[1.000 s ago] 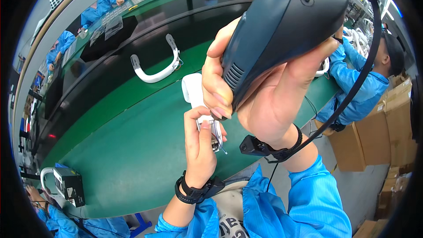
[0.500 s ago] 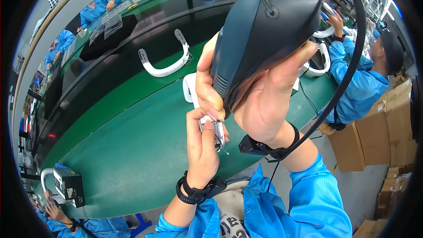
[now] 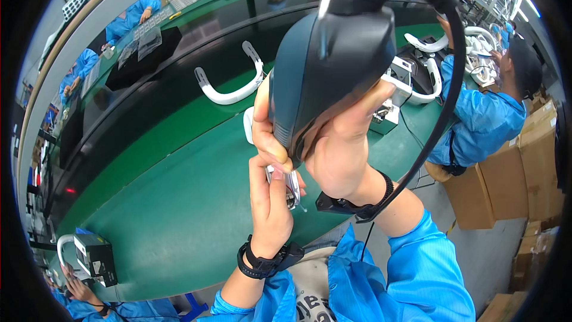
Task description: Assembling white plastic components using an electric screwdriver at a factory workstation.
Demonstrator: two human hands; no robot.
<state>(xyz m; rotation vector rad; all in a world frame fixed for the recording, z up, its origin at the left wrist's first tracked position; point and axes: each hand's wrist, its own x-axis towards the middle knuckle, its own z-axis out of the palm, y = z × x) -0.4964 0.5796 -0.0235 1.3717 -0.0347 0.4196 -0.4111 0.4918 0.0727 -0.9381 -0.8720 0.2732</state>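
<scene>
My right hand (image 3: 342, 149) is wrapped round a dark blue and black electric screwdriver (image 3: 316, 77), which fills the upper middle and tilts down toward my left hand. The screwdriver's tip is hidden behind my fingers. Below it, my left hand (image 3: 271, 203) pinches a white plastic housing (image 3: 291, 189) with thin wires and small parts showing inside. Fingers of both hands meet at the top of this housing. A white curved section (image 3: 248, 125) shows left of my right hand; whether it belongs to the same piece I cannot tell.
A white U-shaped neckband (image 3: 229, 96) lies beyond my hands on the green bench (image 3: 179, 203). The screwdriver's thick black cable (image 3: 456, 83) loops down the right. A co-worker (image 3: 482, 119) sits at right by cardboard boxes (image 3: 494, 185). A black box (image 3: 95, 256) stands near left.
The screwdriver and my right hand have shifted slightly left and down. The cable's upper bend has swung left, exposing more white parts at right. My left hand keeps its pinch on the housing.
</scene>
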